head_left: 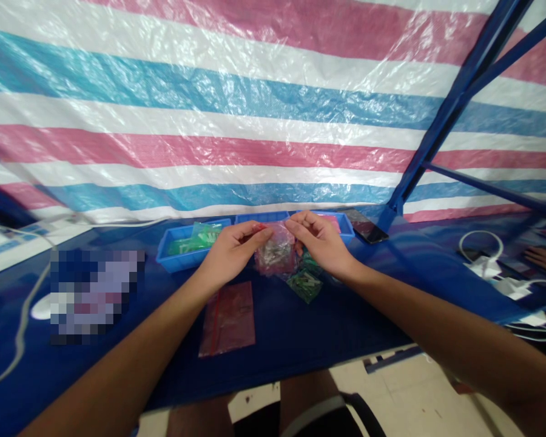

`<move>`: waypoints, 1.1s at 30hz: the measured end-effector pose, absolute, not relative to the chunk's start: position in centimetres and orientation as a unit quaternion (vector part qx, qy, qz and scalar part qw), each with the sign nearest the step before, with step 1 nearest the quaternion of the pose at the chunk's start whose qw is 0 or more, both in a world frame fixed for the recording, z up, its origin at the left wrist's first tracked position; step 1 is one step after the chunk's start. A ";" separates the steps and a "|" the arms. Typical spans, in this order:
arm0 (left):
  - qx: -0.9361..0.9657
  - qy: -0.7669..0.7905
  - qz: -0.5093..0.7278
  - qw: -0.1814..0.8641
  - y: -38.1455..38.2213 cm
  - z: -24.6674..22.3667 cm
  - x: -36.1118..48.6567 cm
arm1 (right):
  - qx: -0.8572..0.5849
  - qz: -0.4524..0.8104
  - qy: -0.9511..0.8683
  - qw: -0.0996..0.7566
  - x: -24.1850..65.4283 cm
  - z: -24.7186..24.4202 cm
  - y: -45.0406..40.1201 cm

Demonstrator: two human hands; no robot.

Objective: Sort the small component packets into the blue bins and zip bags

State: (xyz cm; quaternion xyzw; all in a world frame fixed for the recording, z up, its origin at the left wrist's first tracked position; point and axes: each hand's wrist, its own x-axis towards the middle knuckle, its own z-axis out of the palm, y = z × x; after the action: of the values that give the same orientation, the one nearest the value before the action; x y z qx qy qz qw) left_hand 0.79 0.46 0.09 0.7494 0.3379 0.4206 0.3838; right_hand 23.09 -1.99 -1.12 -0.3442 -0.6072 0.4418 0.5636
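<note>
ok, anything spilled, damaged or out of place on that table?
No visible spill or damage. Slightly odd: a flat pink bag lies askew on the blue table, outside the trays, and a green bag lies loose by the right hand. The pixelated patch at left hides what's there.

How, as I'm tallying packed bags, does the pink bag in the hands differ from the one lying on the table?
The held bag is between the left hand and right hand, while the lying bag rests flat on the blue table. Silvery contents seem to show through the held bag; the lying bag shows no bulky contents. Both are pinkish and look see-through.
</note>
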 end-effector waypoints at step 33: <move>0.676 0.349 0.508 0.404 0.6 -0.2 0.9 | -0.349 0.381 -0.649 0.558 23.1 -2.3 -1.4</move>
State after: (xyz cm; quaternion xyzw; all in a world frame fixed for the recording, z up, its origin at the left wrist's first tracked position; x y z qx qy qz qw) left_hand 0.87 0.63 -0.15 0.6762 0.3488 0.5076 0.4042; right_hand 23.09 -1.42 -2.34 -0.3494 -0.6492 0.3806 0.5582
